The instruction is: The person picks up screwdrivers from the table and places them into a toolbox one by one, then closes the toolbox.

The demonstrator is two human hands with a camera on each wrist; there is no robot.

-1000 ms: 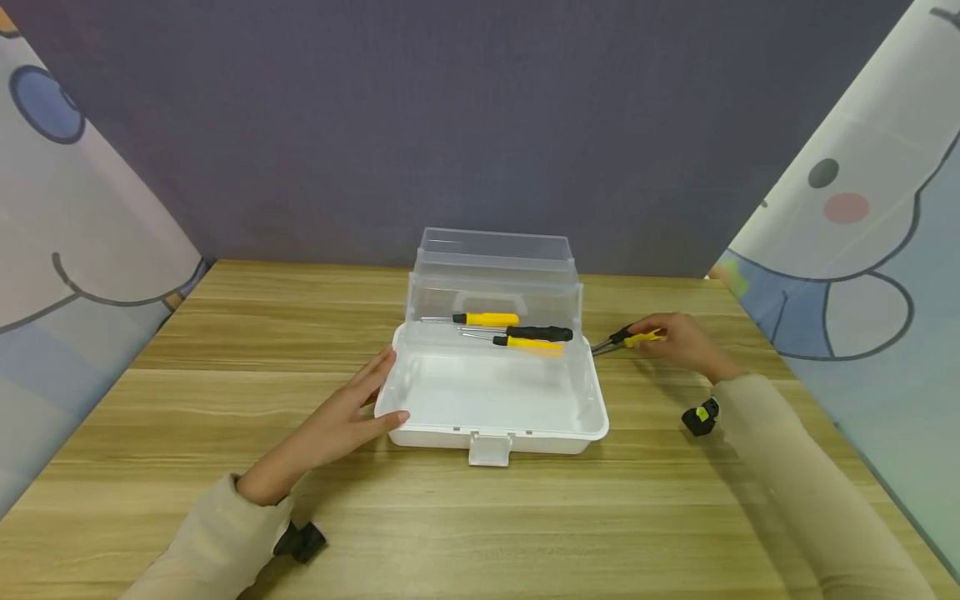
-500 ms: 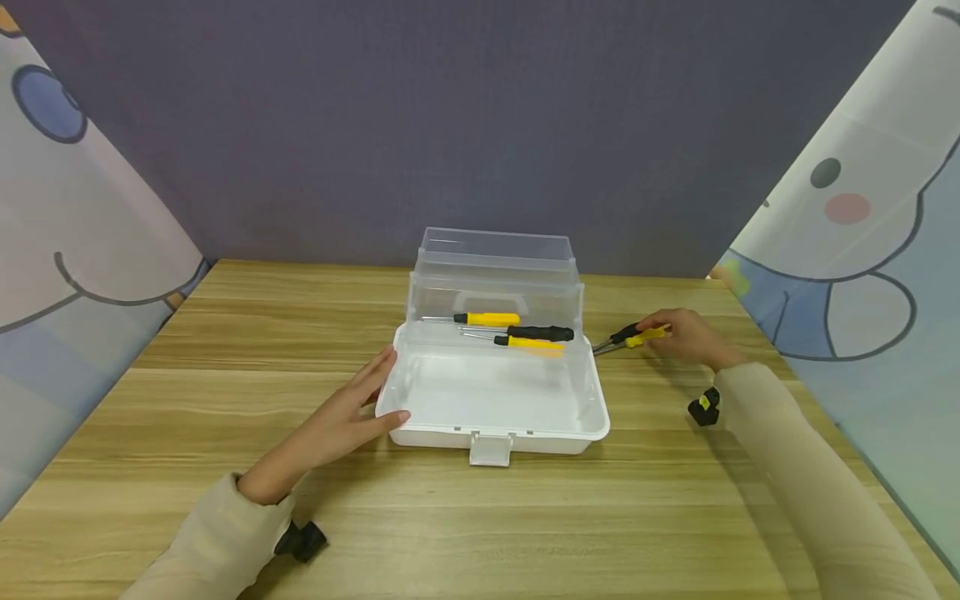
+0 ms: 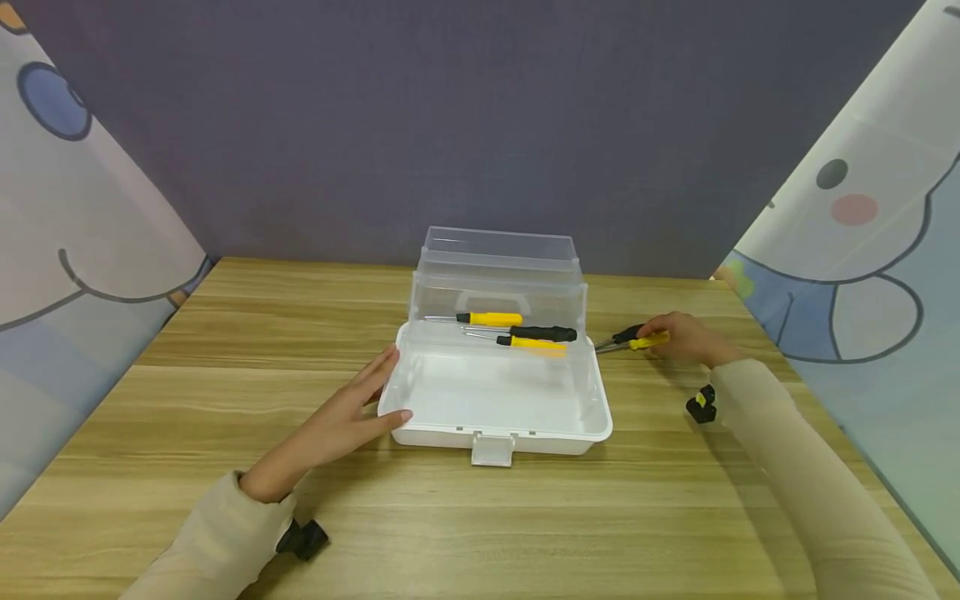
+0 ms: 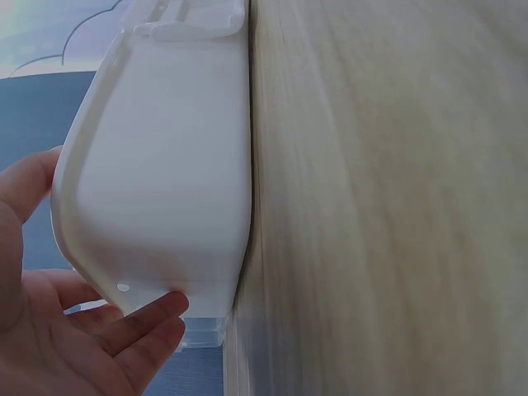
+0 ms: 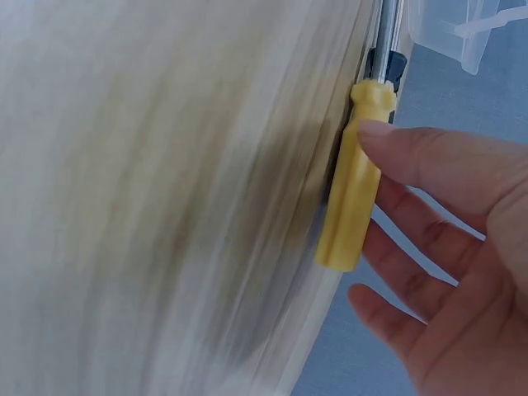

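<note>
Screwdriver, yellow-handled (image 5: 351, 210), just right of the white box (image 3: 555, 446), pinched between thumb and fingers of the right hand (image 3: 686, 339); black-handled screwdriver (image 3: 627, 334) close on its far side. Left hand (image 3: 342, 425), fingers spread, rests against the box's left side on the desk (image 3: 465, 533).

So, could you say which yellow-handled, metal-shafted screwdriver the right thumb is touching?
The yellow-handled screwdriver outside the white plastic box, at its right; the other two yellow ones lie by its clear plastic lid.
</note>
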